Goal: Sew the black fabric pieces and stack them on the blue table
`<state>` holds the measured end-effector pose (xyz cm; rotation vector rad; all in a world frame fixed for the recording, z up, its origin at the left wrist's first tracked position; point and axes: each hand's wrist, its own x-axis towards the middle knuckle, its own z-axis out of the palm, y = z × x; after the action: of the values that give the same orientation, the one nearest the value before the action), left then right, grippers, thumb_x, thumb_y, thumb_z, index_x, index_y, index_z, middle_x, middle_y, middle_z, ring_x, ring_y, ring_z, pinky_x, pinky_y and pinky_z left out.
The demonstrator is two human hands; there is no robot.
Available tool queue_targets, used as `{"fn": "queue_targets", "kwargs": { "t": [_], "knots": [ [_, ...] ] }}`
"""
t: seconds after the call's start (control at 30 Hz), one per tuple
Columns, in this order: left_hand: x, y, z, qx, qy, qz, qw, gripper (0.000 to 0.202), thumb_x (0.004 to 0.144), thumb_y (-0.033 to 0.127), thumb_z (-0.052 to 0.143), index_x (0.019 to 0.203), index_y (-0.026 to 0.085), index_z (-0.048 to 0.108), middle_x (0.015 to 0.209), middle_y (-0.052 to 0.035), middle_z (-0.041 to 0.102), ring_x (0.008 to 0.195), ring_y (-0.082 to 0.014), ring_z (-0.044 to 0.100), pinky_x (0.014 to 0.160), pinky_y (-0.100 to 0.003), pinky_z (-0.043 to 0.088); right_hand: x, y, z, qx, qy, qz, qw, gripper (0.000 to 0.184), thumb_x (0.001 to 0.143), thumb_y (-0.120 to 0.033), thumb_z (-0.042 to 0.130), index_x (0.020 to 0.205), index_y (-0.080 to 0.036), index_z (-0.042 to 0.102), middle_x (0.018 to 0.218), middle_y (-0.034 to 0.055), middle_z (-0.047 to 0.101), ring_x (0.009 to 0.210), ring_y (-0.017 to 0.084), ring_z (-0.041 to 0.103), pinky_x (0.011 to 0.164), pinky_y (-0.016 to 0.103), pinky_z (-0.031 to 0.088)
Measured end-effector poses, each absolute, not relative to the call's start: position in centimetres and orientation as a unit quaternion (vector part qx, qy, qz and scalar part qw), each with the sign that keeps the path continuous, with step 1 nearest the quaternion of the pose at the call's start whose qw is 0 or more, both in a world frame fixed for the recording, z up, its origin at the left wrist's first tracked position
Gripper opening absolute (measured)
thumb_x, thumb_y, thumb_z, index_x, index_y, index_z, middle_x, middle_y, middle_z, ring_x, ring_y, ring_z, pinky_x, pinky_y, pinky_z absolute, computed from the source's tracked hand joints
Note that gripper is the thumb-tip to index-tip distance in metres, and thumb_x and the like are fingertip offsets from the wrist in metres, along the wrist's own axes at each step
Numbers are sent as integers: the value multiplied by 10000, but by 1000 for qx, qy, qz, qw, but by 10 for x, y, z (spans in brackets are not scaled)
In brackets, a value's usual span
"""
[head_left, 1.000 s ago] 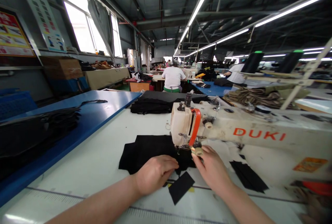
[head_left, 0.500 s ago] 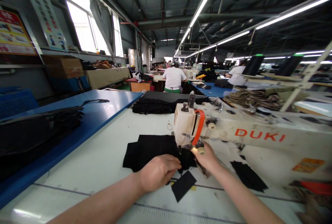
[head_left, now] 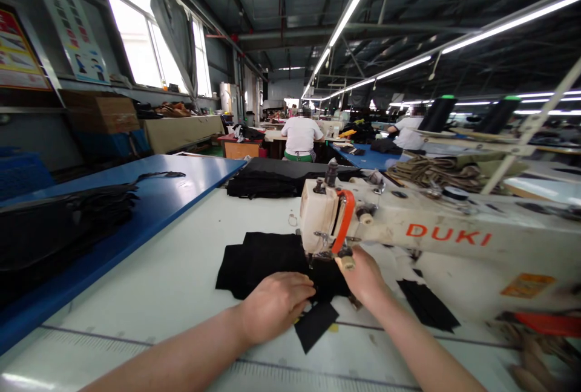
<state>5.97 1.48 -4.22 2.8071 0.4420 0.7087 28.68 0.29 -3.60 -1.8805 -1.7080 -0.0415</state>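
Note:
A black fabric piece (head_left: 272,259) lies flat on the pale sewing table, its right part under the needle area of a white sewing machine (head_left: 318,216). My left hand (head_left: 276,304) is closed at the fabric's near edge, fingers pressed together and fingertips bent onto the cloth. To the right of the needle, my right hand (head_left: 365,277) grips the fabric's right side; its fingertips are partly hidden behind the machine head. A small black fabric patch (head_left: 316,325) lies just in front of the larger piece, beside my left fingers.
Another black fabric scrap (head_left: 429,304) lies under the machine arm. A stack of black fabric (head_left: 272,177) stands behind the head. On the left, a blue table (head_left: 200,177) bears dark cloth (head_left: 68,222). Two black thread cones (head_left: 438,115) stand at right. A person (head_left: 301,137) sits ahead.
The whole view has shifted slightly left. The black fabric has turned a little, and more of it shows beside my right hand. Both hands remain on the cloth.

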Motion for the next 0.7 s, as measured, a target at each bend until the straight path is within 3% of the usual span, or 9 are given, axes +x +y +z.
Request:
{"fn": "queue_targets", "kwargs": {
  "t": [0.2, 0.33, 0.47, 0.7],
  "knots": [
    [58, 16, -45, 955, 150, 241, 89, 248, 919, 136, 437, 1060, 149, 640, 1135, -67, 658, 1107, -179, 574, 993, -292, 431, 293, -22, -35, -646, -694, -55, 314, 166, 818, -139, 455, 787, -190, 609, 834, 67, 595, 826, 223, 548, 748, 348, 433],
    [58, 17, -45, 954, 148, 244, 92, 236, 923, 142, 442, 1047, 151, 643, 1114, -72, 664, 1100, -180, 579, 978, -285, 441, 281, -62, -32, -531, -776, -39, 337, 213, 887, -130, 421, 954, -193, 613, 910, 66, 584, 886, 202, 524, 786, 351, 442],
    [58, 16, -41, 950, 160, 249, 100, 218, 915, 149, 463, 1052, 149, 632, 1098, -73, 662, 1064, -185, 591, 944, -281, 460, 260, -90, -25, -445, -853, 23, 273, 275, 866, -73, 434, 1041, -197, 607, 1015, 58, 602, 976, 198, 508, 854, 348, 452],
    [61, 20, -32, 934, 200, 250, 155, 215, 891, 131, 479, 999, 175, 659, 988, -41, 688, 945, -180, 625, 862, -275, 482, 249, -91, -20, -463, -868, 10, 180, 278, 891, -180, 482, 1134, -210, 615, 1115, 30, 632, 1040, 213, 524, 922, 371, 464]
  ]
}}
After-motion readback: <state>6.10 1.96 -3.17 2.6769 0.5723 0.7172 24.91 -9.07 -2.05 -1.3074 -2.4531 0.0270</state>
